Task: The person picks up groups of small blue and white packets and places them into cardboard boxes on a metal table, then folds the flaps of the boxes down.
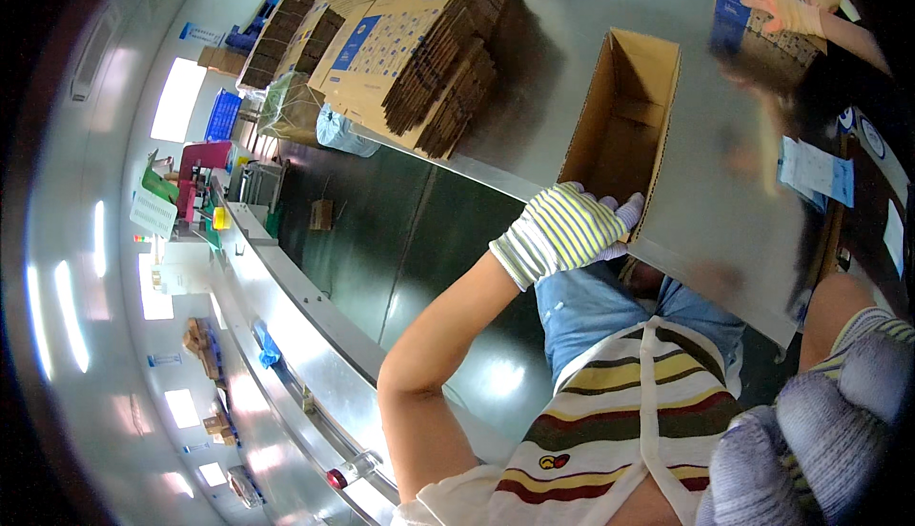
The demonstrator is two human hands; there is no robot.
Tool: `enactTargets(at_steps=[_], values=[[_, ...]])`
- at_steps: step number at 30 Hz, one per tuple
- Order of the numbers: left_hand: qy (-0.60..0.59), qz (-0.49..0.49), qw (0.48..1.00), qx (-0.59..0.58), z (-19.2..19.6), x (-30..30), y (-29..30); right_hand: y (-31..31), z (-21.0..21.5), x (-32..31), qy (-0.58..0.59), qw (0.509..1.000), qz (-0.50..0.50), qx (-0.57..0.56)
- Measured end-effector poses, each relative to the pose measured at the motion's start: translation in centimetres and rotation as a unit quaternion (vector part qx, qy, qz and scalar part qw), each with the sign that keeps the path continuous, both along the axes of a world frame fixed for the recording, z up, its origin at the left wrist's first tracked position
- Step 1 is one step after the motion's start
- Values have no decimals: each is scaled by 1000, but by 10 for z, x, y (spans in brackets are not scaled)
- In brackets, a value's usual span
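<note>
An open, empty-looking cardboard box (610,150) lies on the steel table, its long open side facing up. My left hand (570,231), in a yellow-and-grey striped knit glove, grips the box's near end, fingers wrapped over the edge. My right hand (810,431) is raised close to the camera at the lower right, in a matching glove with a grey palm side. Its fingers are curled, and what they hold, if anything, is hidden.
Stacks of flattened cardboard boxes (391,59) stand at the table's far left. At the far right, another person's gloved hand (777,10) reaches over a carton (762,40). Blue-and-white packets (815,171) lie at the right. A metal conveyor-like rail (286,307) runs along the left.
</note>
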State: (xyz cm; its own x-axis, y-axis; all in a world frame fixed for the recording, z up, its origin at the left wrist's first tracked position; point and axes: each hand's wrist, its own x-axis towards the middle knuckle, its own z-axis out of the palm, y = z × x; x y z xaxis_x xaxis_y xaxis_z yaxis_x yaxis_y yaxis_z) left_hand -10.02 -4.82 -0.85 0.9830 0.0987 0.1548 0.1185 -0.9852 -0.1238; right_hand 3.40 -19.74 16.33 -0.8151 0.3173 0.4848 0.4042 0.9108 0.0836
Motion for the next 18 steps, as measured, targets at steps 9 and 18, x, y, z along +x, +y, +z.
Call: enactTargets(at_steps=[9,18], values=[[-14,3,999,-31,3,0,2,-1,-2,5,4,1000,3,1],[47,45,995,-69,12,4,-3,-3,-5,12,4,1000,1,-2]])
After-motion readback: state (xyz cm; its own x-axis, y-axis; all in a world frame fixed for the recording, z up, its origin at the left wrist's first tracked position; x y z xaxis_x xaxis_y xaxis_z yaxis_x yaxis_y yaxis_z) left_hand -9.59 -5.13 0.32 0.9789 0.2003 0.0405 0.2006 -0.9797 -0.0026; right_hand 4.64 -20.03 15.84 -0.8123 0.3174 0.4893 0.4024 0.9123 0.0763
